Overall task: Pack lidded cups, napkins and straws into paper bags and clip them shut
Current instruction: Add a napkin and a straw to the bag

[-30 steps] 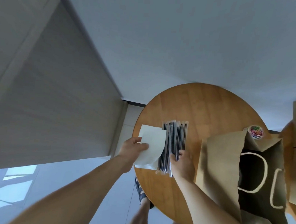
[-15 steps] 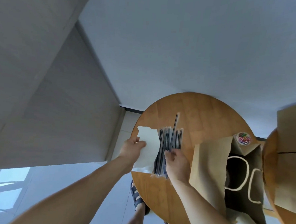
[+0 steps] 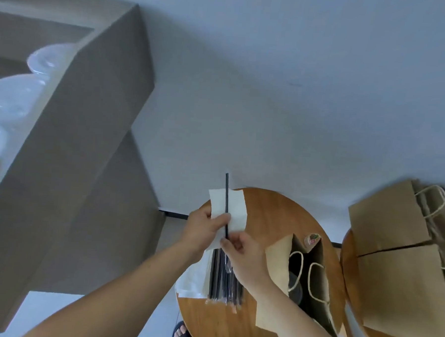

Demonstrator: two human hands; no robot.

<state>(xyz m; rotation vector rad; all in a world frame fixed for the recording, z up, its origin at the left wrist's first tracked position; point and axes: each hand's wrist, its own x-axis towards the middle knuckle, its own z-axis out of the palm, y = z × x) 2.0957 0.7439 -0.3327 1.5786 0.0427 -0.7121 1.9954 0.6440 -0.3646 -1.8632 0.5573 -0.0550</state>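
Both my forearms reach forward and come together above the left part of the round wooden surface (image 3: pixel 268 217). My left hand (image 3: pixel 204 228) is raised above it, with the back of the hand turned to the left. It pinches one white napkin (image 3: pixel 236 210): the thumb lies on the front of the paper and the other fingers are curled behind it. The napkin stands almost upright and its top edge is a little above the far rim of the surface.

One thin black straw (image 3: pixel 226 194) stands upright in front of the napkin and its tip rises above the paper. My right hand (image 3: pixel 245 256) is just below and to the right of the left one. It pinches the lower end of the straw between thumb and forefinger, and the other fingers are loosely bent. My left thumb is just beside the straw; I cannot tell if it touches it.

Under my hands, the bundle of straws (image 3: pixel 223 281) lies on the surface, and the pile of napkins (image 3: pixel 193 282) lies just left of it. To the right stands the open paper bag (image 3: pixel 275 269), with its two handles hanging inward. The tub of clips (image 3: pixel 311 240) is just behind it. Further right, the flat bags (image 3: pixel 396 275) lie stacked on a second surface (image 3: pixel 343 257).
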